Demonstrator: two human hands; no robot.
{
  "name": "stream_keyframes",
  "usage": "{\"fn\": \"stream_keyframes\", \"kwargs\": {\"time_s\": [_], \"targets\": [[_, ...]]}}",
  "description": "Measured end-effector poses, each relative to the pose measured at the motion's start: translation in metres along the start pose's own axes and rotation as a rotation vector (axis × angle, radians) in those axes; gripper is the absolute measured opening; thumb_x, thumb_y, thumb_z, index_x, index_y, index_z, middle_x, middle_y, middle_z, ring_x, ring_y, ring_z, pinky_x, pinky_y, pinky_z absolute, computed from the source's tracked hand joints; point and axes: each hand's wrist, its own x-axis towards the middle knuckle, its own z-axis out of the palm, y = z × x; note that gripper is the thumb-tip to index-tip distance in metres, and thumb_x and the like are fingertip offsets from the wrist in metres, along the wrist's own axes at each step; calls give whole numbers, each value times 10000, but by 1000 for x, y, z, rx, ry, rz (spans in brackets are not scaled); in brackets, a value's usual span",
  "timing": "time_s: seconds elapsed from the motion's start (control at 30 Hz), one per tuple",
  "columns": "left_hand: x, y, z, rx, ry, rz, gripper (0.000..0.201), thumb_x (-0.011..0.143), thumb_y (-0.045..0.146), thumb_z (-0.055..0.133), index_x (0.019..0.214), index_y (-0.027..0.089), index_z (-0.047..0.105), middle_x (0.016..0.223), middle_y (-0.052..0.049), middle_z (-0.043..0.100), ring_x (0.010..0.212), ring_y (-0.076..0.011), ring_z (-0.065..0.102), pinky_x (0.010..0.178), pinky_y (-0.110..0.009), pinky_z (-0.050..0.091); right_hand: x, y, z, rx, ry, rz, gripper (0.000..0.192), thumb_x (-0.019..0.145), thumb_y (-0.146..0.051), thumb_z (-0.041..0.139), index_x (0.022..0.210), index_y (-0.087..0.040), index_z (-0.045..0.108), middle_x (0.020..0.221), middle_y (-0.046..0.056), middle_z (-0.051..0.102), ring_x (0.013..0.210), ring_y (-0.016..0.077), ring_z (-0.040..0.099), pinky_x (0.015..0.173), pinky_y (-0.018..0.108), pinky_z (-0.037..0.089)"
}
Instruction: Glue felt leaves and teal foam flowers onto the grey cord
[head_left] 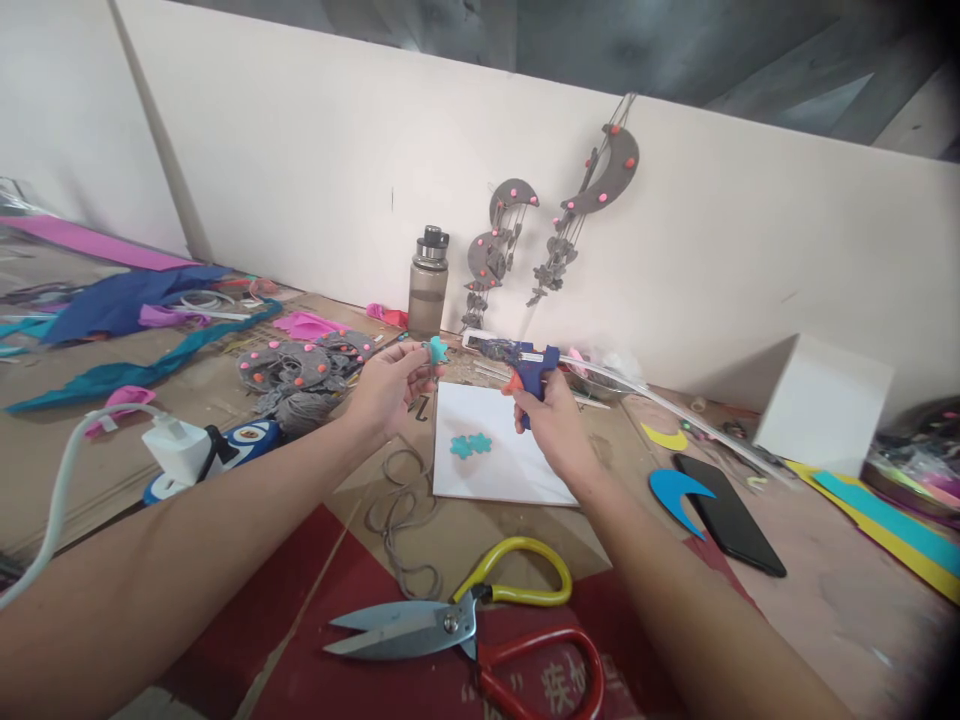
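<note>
My left hand pinches a small teal foam flower at its fingertips. My right hand grips a blue hot glue gun whose nozzle points left toward that flower. Below them a white sheet lies on the table, with two more teal foam flowers on it. A grey cord coils on the table under my left wrist.
Large scissors with yellow and red handles lie at the front. A black phone and a blue foam crescent lie right. A bottle, grey felt pieces, a white charger and a white box stand around.
</note>
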Motion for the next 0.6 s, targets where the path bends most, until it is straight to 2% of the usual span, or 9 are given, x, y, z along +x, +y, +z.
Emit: {"fn": "stream_keyframes", "kwargs": {"time_s": [0.1, 0.2, 0.27, 0.33, 0.4, 0.43, 0.5, 0.6], "targets": [[-3, -1, 2, 176, 6, 71, 205, 659, 311, 714, 746, 154, 614, 745, -26, 637, 652, -127, 596, 522, -213, 422, 9, 18, -9, -152, -78, 203, 122, 738, -236, 538, 843, -177, 519, 643, -9, 596, 475, 119, 544, 433, 236, 443], [-7, -1, 4, 386, 42, 191, 163, 659, 300, 713, 725, 160, 658, 712, -14, 627, 627, -112, 537, 553, -212, 394, 16, 36, -18, -317, -145, 253, 94, 711, -245, 585, 670, -168, 552, 472, -12, 541, 389, 121, 499, 394, 228, 392], [-10, -1, 7, 501, 45, 267, 119, 659, 273, 711, 705, 170, 674, 724, -16, 634, 634, -118, 515, 581, -222, 385, 17, 43, -23, -367, -132, 232, 150, 698, -244, 605, 584, -176, 535, 441, -5, 524, 389, 124, 489, 417, 238, 390], [-14, 2, 10, 605, 37, 367, 64, 659, 243, 707, 681, 187, 684, 764, -27, 649, 702, -148, 528, 648, -246, 401, 17, 42, -25, -420, -75, 182, 159, 696, -245, 611, 578, -186, 521, 523, 24, 562, 507, 153, 545, 515, 269, 435], [-19, 6, 14, 690, 16, 484, 14, 660, 209, 703, 661, 207, 689, 802, -35, 656, 814, -187, 543, 772, -286, 410, 13, 33, -21, -473, 29, 55, 117, 701, -241, 604, 640, -189, 519, 686, 64, 604, 705, 192, 581, 668, 321, 461], [-21, 8, 16, 721, -5, 534, 24, 661, 194, 701, 656, 215, 690, 816, -37, 656, 866, -202, 543, 840, -310, 397, 9, 26, -17, -491, 98, -57, 91, 707, -235, 593, 691, -186, 518, 775, 82, 609, 791, 206, 576, 740, 350, 456], [-26, 11, 20, 753, -47, 601, 57, 660, 172, 699, 652, 227, 690, 841, -41, 648, 928, -218, 537, 930, -347, 359, 0, 8, -4, -404, 113, -213, 46, 749, -222, 527, 768, -191, 500, 858, 78, 601, 846, 201, 563, 814, 382, 442], [-32, 14, 24, 711, -73, 591, 89, 631, 149, 718, 654, 232, 694, 871, -53, 630, 946, -226, 534, 902, -340, 379, -16, -16, 19, 82, -51, -175, 166, 746, -229, 535, 881, -214, 439, 940, 42, 606, 889, 162, 586, 848, 355, 457]]}}
